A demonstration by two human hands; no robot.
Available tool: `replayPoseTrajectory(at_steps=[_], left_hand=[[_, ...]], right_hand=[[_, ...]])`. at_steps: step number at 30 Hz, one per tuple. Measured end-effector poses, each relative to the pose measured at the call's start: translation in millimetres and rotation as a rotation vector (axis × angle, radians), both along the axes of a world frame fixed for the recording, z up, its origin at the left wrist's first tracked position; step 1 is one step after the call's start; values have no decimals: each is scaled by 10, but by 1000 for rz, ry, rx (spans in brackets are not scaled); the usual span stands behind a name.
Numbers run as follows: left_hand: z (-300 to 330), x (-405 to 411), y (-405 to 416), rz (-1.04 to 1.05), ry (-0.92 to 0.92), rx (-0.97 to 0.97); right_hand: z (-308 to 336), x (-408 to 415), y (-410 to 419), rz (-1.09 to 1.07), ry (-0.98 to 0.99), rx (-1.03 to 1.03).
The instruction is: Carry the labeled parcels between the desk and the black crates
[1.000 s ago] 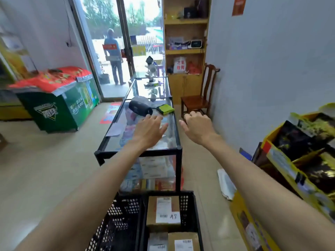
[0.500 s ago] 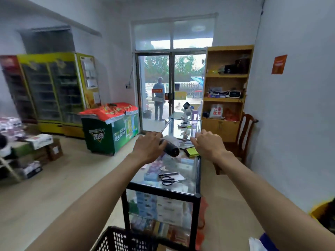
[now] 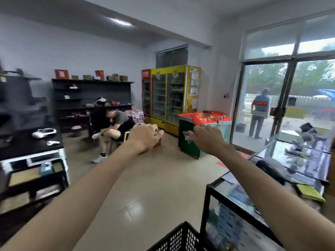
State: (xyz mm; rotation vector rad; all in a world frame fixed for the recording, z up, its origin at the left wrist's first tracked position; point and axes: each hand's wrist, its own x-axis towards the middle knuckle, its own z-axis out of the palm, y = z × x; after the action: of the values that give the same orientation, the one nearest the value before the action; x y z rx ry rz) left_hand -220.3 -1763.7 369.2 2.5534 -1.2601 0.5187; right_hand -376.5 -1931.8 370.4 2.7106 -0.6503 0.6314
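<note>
Both arms reach forward, left hand (image 3: pixel 145 137) and right hand (image 3: pixel 208 139) holding nothing, above a tiled floor (image 3: pixel 145 187); a black crate (image 3: pixel 179 239) sits just beside the glass counter (image 3: pixel 235 201).

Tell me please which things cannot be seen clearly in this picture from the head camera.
- Black crate: only a corner shows, cut off by the bottom edge, so no parcels can be seen.
- Left hand and right hand: seen from behind, palms hidden; they seem to hold nothing.
- Glass counter: its contents are smeared by motion blur.
</note>
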Motion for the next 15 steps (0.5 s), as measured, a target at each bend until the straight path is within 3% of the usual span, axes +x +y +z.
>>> replayPoseTrajectory(at_steps=[7, 15], left_hand=[[59, 899, 1901, 373, 22, 1], [190, 1401, 4088, 699, -34, 71]], right_hand=[[127, 1700, 1512, 412, 19, 26], [63, 3078, 3683, 766, -24, 187]])
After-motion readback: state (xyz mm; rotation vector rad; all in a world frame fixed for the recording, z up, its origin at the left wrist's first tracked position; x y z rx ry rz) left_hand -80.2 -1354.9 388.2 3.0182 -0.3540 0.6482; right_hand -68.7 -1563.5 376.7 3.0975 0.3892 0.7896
